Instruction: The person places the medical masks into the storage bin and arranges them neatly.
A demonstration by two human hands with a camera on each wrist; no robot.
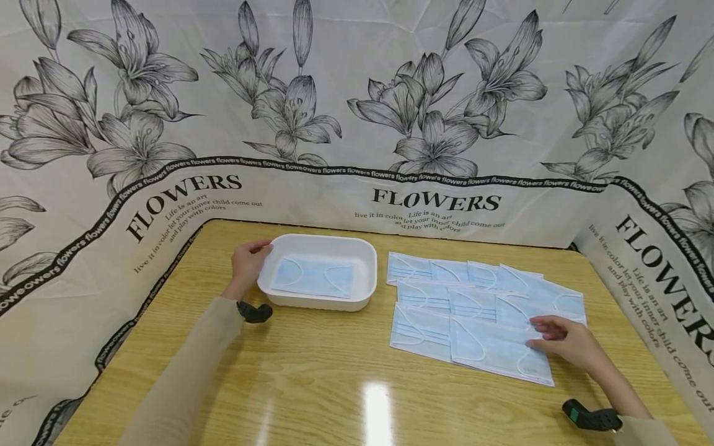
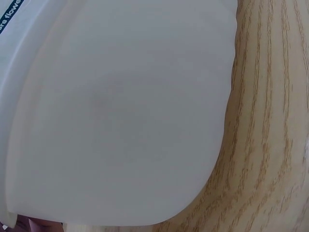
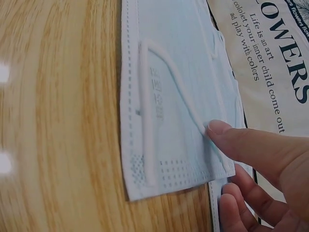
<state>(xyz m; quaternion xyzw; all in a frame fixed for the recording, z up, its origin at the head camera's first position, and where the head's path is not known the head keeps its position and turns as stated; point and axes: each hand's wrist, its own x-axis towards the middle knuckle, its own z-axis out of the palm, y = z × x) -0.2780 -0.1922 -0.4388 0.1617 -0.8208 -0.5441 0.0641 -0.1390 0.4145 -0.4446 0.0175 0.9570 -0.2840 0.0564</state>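
Note:
In the head view, my left hand [image 1: 248,263] grips the left end of a white plastic tray [image 1: 365,272], with its fingers at the rim. A pale blue face mask [image 1: 320,280] with white ear loops lies inside. The tray's wall [image 2: 125,121] fills most of the left wrist view. My right hand [image 1: 574,344] pinches the right edge of the nearest face mask [image 1: 493,347] in the group at right. Seen from the right wrist, the thumb [image 3: 231,137] presses on top by an ear loop, and the other fingers curl beneath that edge.
Several more overlapping face masks [image 1: 415,319] lie in rows to the right of the tray on the wooden table [image 1: 312,365]. A flower-printed cloth [image 1: 312,124] stands along the back and both sides. Both wrists wear dark bands.

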